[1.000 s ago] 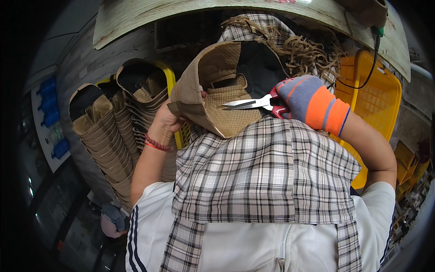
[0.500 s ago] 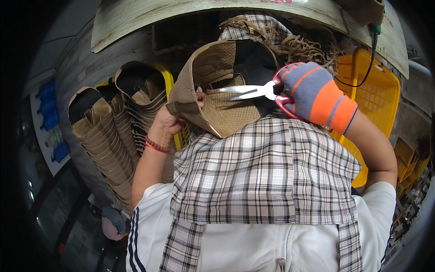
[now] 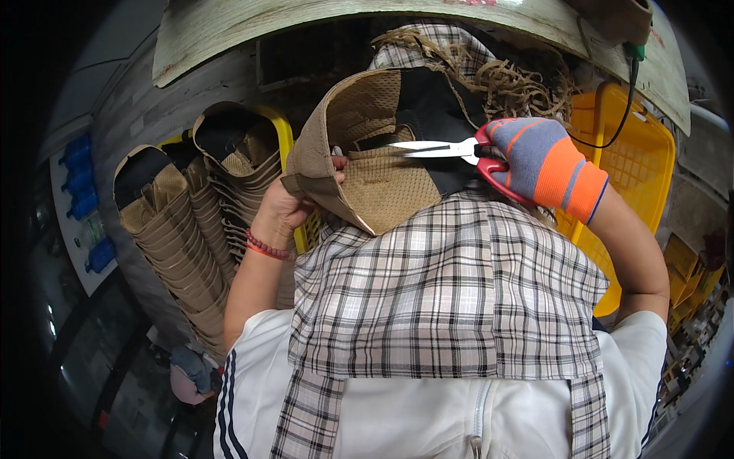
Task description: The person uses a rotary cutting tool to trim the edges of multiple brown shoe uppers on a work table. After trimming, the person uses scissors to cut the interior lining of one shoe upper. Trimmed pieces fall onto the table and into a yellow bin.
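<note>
The left hand (image 3: 287,206) holds a tan shoe top (image 3: 359,145) up over the checked cloth (image 3: 443,298), its fingers pinching the edge. The right hand (image 3: 539,161), in a grey and orange glove, has its fingers curled tight around red scissors (image 3: 451,149). The blades point left and touch the shoe top. More shoe tops (image 3: 180,237) sit stacked at the left. A yellow basket (image 3: 634,168) is at the right.

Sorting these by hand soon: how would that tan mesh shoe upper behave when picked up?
The upper probably flops: it curls over the left hand pinching its edge. Likely light, since that pinch alone holds it up. The scissors in the right hand suggest it cuts easily.
</note>
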A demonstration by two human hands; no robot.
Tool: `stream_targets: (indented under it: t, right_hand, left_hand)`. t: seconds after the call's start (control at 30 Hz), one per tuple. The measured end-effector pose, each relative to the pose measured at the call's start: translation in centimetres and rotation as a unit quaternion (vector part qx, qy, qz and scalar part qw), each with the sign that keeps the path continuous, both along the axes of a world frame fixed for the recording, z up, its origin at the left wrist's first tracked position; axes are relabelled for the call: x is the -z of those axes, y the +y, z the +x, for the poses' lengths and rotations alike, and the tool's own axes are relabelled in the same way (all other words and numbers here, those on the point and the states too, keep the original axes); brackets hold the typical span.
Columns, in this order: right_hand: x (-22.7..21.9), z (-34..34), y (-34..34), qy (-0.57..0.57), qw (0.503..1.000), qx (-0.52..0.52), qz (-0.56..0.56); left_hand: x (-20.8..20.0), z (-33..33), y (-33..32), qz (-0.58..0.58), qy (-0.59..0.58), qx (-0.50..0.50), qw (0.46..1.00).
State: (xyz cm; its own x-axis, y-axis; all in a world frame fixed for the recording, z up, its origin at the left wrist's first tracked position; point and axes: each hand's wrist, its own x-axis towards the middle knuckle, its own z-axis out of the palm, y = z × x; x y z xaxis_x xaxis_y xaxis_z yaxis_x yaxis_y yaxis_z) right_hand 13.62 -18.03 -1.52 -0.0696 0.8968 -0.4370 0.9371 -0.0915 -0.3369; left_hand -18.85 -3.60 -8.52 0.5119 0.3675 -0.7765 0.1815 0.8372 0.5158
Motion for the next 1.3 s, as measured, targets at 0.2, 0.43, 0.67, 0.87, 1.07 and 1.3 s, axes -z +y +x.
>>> stream_targets:
  t: [0.2,0.43,0.67,0.87,1.07,1.3]
  right_hand:
    - [0.0,-2.1,0.7,0.008,0.997,-0.066,-0.044]
    - [-0.5,0.0,-0.2,-0.072,0.997,0.036,0.021]
    - [0.0,-2.7,1.8,0.019,0.991,-0.024,0.131]
    - [0.7,-4.5,3.3,-0.011,0.996,-0.04,0.083]
    - [0.8,-4.9,4.0,-0.042,0.995,-0.067,0.054]
    - [-0.2,-3.2,3.5,-0.072,0.994,-0.077,0.031]
  left_hand:
    - [-1.2,0.8,0.1,-0.056,-0.002,-0.048,0.997]
    - [-0.9,0.6,-0.2,-0.049,0.004,-0.053,0.997]
    - [-0.1,0.4,0.1,-0.101,-0.027,-0.036,0.994]
    - [0.1,0.2,0.1,-0.084,-0.027,-0.028,0.996]
    - [0.4,0.1,-0.2,-0.099,-0.002,-0.059,0.993]
    - [-0.1,0.0,-0.4,-0.068,0.026,-0.065,0.995]
